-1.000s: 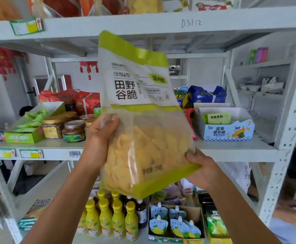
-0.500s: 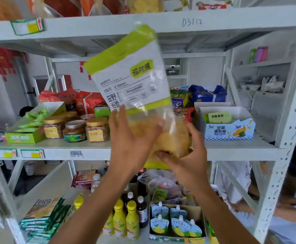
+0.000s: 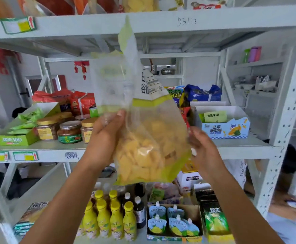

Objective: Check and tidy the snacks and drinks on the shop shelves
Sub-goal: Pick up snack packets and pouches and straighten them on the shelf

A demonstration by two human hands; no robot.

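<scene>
A person is holding a clear plastic snack bag w/ lime-green bands and yellow crisps inside up in the air, in front of a grey metal shop shelf. The left hand is gripping the bag's L edge, thumb on the front, fingers curling behind. The right hand is touching the R edge; blur is hiding whether its fingers are closing on it. The bag is showing twisted, its label half turned away.

This is probably the checking step. Doing it well likely means supporting the heavy bottom w/ the R hand, turning the print toward the eyes, not squeezing the brittle crisps, and avoiding the gold-lidded glass jars when shelving.
</scene>
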